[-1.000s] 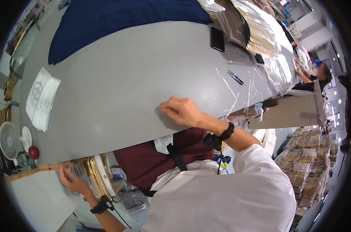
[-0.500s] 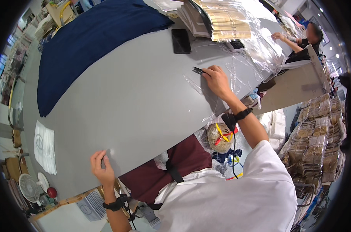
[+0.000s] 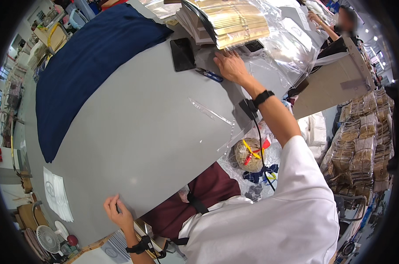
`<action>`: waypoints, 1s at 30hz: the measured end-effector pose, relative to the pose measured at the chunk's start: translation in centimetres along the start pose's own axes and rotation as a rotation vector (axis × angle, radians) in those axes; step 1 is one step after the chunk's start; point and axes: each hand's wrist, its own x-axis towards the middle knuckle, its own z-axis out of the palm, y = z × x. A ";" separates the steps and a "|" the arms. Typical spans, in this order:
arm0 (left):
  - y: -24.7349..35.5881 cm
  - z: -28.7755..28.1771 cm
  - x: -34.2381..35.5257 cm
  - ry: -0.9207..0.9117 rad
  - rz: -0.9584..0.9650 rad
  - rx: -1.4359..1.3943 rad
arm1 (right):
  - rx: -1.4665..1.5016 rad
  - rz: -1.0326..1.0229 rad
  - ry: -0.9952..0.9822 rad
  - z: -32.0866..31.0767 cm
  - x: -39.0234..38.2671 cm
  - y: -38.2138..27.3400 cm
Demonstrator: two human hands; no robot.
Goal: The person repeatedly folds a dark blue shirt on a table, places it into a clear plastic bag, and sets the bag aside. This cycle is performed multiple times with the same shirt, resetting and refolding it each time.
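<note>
My right hand [image 3: 233, 67] reaches to the far side of the grey table, fingers stretched out at the lower edge of a stack of tan, plastic-wrapped sheets [image 3: 239, 26]. Just left of it lie thread snips [image 3: 209, 75] with dark blue handles, beside a black phone [image 3: 182, 54]. My left hand [image 3: 119, 213] rests at the table's near edge, fingers loosely bent and apart; a small dark patch shows between thumb and fingers, too small to make out. A large folded navy cloth [image 3: 94, 66] spreads over the far left.
Clear plastic strips [image 3: 210, 111] lie right of the middle of the table [image 3: 133, 127]. White printed sheets [image 3: 56, 193] sit at the left edge. Clear bags [image 3: 292, 53] pile at the far right, near another person's arm [image 3: 325, 27]. A cable [image 3: 260, 149] hangs from my right wrist.
My right hand has let go of the snips, which now lie by the phone, and has moved farther away to the tan stack. The view has shifted; my left hand stays near the table edge.
</note>
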 end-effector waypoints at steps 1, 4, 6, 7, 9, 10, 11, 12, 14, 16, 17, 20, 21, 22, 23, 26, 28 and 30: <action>0.1 0.0 0.0 0.019 0.006 0.005 | 0.012 0.017 0.000 0.3 -0.3 0.6; 0.1 0.0 0.0 0.017 0.025 0.006 | -0.002 0.060 -0.033 0.5 -1.7 2.4; 0.1 -0.1 0.1 0.011 0.035 0.012 | -0.013 0.073 -0.005 0.4 -1.9 3.1; 0.1 -0.1 0.1 0.011 0.034 0.018 | -0.019 0.099 -0.040 0.3 -2.0 3.3; 0.0 -0.2 0.0 0.008 0.038 0.029 | 0.022 0.139 -0.118 0.0 -2.7 3.4; 0.0 -0.1 0.0 0.010 0.040 0.031 | 0.032 0.141 -0.125 -0.3 -3.6 3.4; -0.1 -0.1 -0.1 0.014 0.039 0.021 | 0.039 0.152 -0.155 -0.5 -4.6 3.4; -0.1 -0.1 -0.1 0.024 0.042 0.034 | 0.061 0.111 -0.130 -1.0 -6.3 3.6; -0.2 -0.1 -0.3 0.036 0.048 0.034 | 0.090 0.080 -0.111 -2.0 -10.3 4.4; -0.2 -0.1 -0.4 0.037 0.020 0.036 | 0.076 0.075 -0.077 -3.8 -15.4 6.1; -0.2 -0.1 -0.5 0.037 0.008 0.027 | 0.041 0.101 -0.017 -5.1 -17.7 7.5; -0.1 -0.2 -0.5 0.027 0.000 0.072 | -0.026 0.640 0.043 -8.9 -22.7 11.1; -0.1 -0.2 -0.5 0.020 -0.011 0.065 | -0.420 0.771 -0.240 -10.2 -23.9 11.4; -0.1 -0.1 -0.5 0.023 -0.018 0.045 | -0.585 0.532 -0.004 -10.7 -24.3 10.8; 0.0 -0.1 -0.4 0.025 -0.023 0.028 | -0.728 0.402 0.095 -11.4 -24.2 9.4; 0.1 -0.1 -0.1 0.018 -0.050 0.028 | 0.090 0.151 0.050 -9.2 -21.4 0.0; 0.0 -0.3 0.1 -0.005 -0.027 0.018 | 0.251 -0.152 -0.018 -7.0 -20.2 -6.8; -0.2 -0.5 0.1 -0.020 -0.023 0.007 | 0.195 -0.387 -0.084 -4.5 -20.0 -10.2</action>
